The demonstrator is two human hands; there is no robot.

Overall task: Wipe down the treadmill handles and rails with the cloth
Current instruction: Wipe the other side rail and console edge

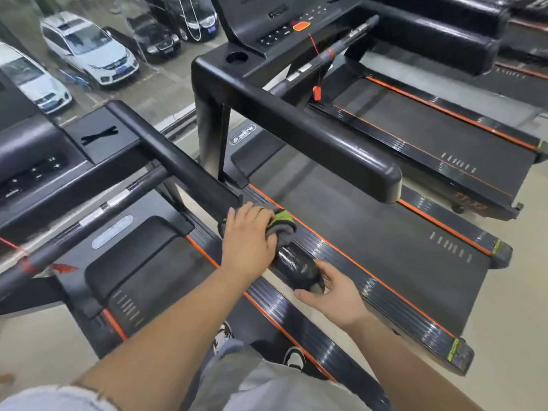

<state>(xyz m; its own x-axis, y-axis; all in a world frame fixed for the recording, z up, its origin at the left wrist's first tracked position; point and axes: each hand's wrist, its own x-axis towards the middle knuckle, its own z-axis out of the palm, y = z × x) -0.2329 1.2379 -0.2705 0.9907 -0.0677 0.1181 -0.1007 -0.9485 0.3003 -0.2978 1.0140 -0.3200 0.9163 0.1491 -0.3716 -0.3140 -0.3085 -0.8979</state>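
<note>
Head camera, looking down over a row of black treadmills. The landmark is the black side handrail (184,170) of the nearest treadmill, a thick, smooth, rounded bar with a dull sheen that runs diagonally from the upper left toward the centre and ends in a glossy rounded tip.

The left hand (247,237) lies palm down on top of this handrail near its tip, fingers curled over the bar and pressing a cloth (281,228) against it. The cloth is soft and bunched, grey with a lime-green edge, and it bulges out from under the fingertips on the far side of the rail. The hand is closed loosely around both cloth and bar.

The right hand (332,295) sits just past the cloth at the handrail's tip, cupping the rounded end from below with thumb and fingers spread partly open; it holds no cloth.

Beyond the handrail lies the next treadmill's belt (370,232), flat, matte and dark grey, bordered by ribbed glossy black side rails (341,256) with thin orange stripes. Above it, a second thick black handle (311,137) runs parallel to the handrail. Left of the handrail, a window shows parked cars (89,51) below.
</note>
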